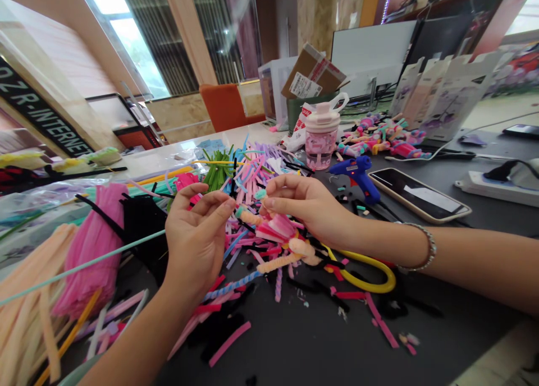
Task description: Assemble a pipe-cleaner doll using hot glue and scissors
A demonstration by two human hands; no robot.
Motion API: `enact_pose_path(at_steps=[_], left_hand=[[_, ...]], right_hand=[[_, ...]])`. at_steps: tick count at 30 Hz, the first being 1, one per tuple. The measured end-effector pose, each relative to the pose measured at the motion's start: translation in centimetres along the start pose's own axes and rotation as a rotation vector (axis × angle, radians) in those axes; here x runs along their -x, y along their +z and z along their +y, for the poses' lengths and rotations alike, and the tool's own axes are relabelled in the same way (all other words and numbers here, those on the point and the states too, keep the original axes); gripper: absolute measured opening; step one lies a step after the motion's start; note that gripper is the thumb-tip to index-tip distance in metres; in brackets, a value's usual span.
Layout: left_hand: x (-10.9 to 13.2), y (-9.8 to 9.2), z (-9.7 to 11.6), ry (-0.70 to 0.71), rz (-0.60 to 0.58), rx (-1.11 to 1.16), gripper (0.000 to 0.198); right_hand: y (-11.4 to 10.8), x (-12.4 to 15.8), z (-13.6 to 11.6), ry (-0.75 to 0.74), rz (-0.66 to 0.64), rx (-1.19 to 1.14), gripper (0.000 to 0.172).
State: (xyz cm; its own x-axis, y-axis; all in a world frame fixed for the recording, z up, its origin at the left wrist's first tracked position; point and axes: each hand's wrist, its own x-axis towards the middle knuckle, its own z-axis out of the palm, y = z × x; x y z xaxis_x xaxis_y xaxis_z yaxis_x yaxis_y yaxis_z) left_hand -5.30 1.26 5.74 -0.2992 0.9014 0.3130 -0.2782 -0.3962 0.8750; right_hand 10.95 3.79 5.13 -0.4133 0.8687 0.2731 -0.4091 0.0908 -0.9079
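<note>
On the near side of the pink-lidded water bottle (322,133), slightly to its left, a pipe-cleaner doll (275,227) hangs just above a litter of fuzzy offcuts (229,344), with pink strips about its middle and peach limbs, one tipped in mint. The person's right hand (307,209), directly nearer than the bottle, has thumb and fingers closed in a pinch on the doll's upper part, where a bit of mint shows at the fingertips. The left hand (197,231), farther to the bottle's left, is half curled, its thumb tip close to the forefinger; whether anything thin sits between them cannot be told. A long mint pipe cleaner (105,257) runs up to this hand from the left, and whether it is gripped or merely passes behind is unclear. The step in hand appears to be shaping or trimming out the doll's small limb ends. The next move probably calls for the right pinch to steady the doll while the left fingertips work at the mint-tipped limb beside them. Should sticking be needed, a blue glue gun (356,173) lies just right of the bottle, toward the person.
</note>
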Motion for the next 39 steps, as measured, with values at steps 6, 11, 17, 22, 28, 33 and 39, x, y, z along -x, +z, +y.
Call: enact_pose_path(at_steps=[6,11,17,22,28,33,39], left_hand=[[-0.01,-0.09,-0.17,0.02,-0.026,-0.003,0.046],[0.02,-0.08,-0.15,0.021,-0.029,-0.001,0.047],[0.08,-0.04,-0.14,0.02,-0.033,0.005,0.046],[0.09,-0.08,-0.25,0.026,-0.027,0.001,0.046],[0.2,-0.05,-0.13,0.024,-0.041,0.01,0.047],[0.31,0.28,0.17,0.015,-0.035,0.041,0.048],[0.3,0.47,0.26,0.01,-0.028,0.063,0.049]], right_hand=[[0.06,0.03,-0.05,0.003,0.005,-0.013,0.016],[0.1,0.01,-0.1,0.013,0.001,-0.036,0.015],[0.18,0.01,-0.1,0.012,0.006,-0.041,0.014],[0.09,-0.01,-0.08,0.007,0.005,-0.03,0.014],[0.05,0.01,-0.03,0.006,0.006,-0.019,0.016],[0.1,0.01,0.01,0.009,0.007,-0.024,0.016],[0.15,0.02,-0.04,0.017,0.014,-0.035,0.016]])
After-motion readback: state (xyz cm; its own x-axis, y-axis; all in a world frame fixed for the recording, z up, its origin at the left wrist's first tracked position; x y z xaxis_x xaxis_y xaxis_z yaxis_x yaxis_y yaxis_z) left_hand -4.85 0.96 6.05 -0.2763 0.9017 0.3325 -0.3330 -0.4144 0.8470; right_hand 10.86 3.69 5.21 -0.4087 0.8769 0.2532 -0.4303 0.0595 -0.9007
